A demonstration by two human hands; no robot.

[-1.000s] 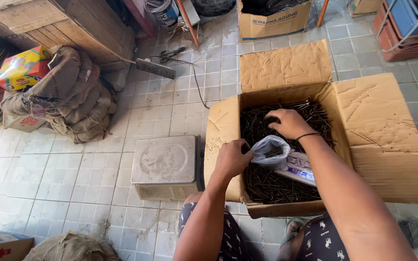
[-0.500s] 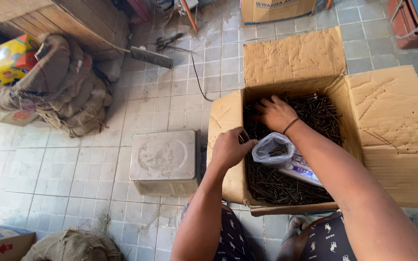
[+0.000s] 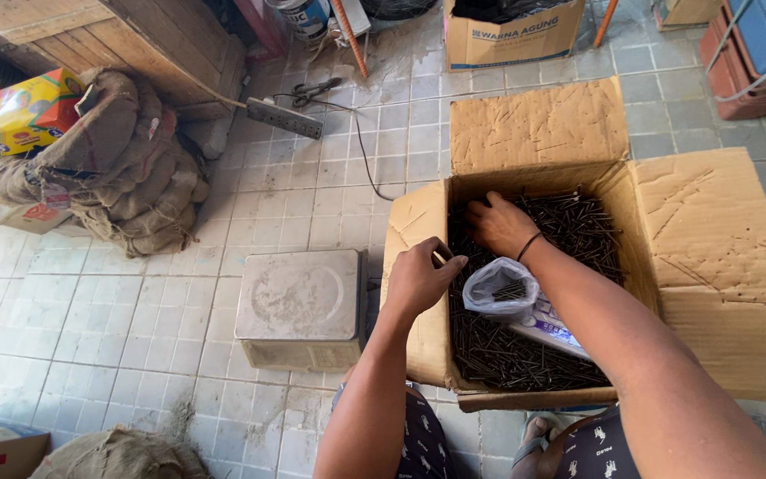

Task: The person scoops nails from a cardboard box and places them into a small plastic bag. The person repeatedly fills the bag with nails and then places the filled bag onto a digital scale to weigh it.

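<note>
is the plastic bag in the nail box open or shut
Open. The plastic bag lies on the nails, its mouth gaping toward the left hand, and a few dark nails show inside it.

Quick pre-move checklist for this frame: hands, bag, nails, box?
1. Right hand in the nails at the box's far left: ok.
2. Right hand's grip on nails: cannot tell, fingers buried.
3. Left hand at the plastic bag edge: ok; whether it pinches the bag: cannot tell.
4. Bag mouth open, a few nails inside: ok.
5. Cardboard box flaps open, nothing over the pile: ok.
</note>
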